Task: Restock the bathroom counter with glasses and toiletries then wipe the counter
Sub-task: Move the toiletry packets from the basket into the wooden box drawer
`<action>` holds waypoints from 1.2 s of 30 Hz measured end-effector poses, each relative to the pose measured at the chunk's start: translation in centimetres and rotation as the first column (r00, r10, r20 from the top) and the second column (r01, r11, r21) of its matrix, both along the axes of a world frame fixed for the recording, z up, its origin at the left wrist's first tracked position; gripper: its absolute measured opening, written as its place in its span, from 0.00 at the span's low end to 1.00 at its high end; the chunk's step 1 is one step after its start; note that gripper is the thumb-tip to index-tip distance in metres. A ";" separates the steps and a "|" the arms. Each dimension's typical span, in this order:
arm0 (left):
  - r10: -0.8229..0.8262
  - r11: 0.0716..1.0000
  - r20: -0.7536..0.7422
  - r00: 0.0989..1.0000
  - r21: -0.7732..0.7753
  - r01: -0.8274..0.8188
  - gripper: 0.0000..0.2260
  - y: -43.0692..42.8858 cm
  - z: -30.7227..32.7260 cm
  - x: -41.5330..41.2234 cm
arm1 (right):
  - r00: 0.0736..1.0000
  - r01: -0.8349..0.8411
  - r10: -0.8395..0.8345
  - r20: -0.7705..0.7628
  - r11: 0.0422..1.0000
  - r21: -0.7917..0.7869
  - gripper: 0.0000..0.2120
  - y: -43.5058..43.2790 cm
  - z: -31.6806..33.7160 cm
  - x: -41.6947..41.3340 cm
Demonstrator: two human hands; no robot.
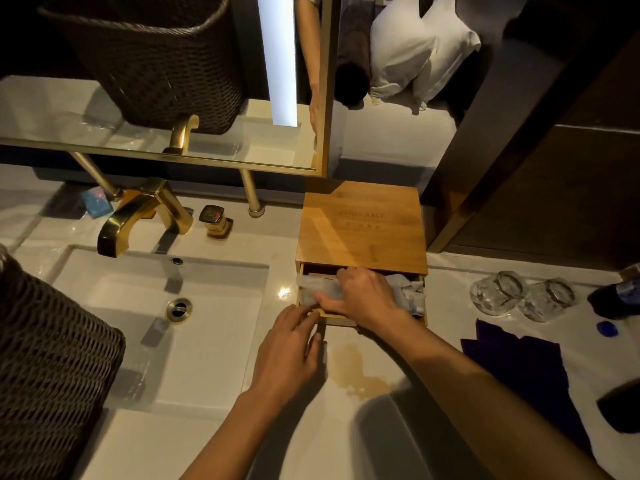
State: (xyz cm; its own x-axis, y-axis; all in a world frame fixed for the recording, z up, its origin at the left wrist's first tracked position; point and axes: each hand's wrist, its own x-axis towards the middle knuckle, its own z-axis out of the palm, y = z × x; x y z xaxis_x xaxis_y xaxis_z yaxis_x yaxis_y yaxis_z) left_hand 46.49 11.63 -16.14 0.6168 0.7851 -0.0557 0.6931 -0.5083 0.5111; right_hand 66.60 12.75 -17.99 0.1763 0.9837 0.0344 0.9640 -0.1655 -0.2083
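Observation:
A wooden amenity box stands on the white counter against the back wall, its drawer pulled out toward me. Wrapped toiletry packets fill the drawer. My right hand lies palm down on the packets, fingers pressing a pale packet at the drawer's left side. My left hand rests at the drawer's front left corner, fingertips touching its edge. Two clear glasses stand upside down to the right of the box. A dark purple cloth lies in front of them.
A brownish spill stains the counter just below the drawer. The sink with a gold faucet is on the left. A dark woven basket sits at the near left. A dark bottle and blue cap lie at the far right.

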 end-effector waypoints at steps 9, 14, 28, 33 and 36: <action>-0.022 1.000 0.004 1.000 0.022 0.022 0.18 0.3 -0.4 -0.4 | 0.990 -0.007 -0.030 -0.136 0.964 -0.265 0.28 1.0 0.3 -0.4; -0.130 0.983 0.028 0.991 0.137 0.125 0.19 1.1 0.1 0.1 | 0.976 -0.045 -0.004 -0.218 0.975 -0.219 0.32 -1.0 1.0 -0.2; -0.368 0.929 -0.519 0.771 -0.171 0.328 0.50 4.3 -0.3 6.7 | 0.968 0.030 -0.133 -0.211 0.902 -0.430 0.45 -6.0 -2.3 2.8; -0.358 0.933 -0.532 0.767 -0.230 0.276 0.49 5.5 0.0 8.8 | 0.960 0.039 -0.164 -0.229 0.883 -0.467 0.47 -4.5 -1.7 3.5; -0.339 0.940 -0.457 0.822 -0.144 0.308 0.45 4.8 -0.1 8.1 | 0.959 0.065 -0.152 -0.238 0.939 -0.338 0.46 -5.3 -1.0 3.2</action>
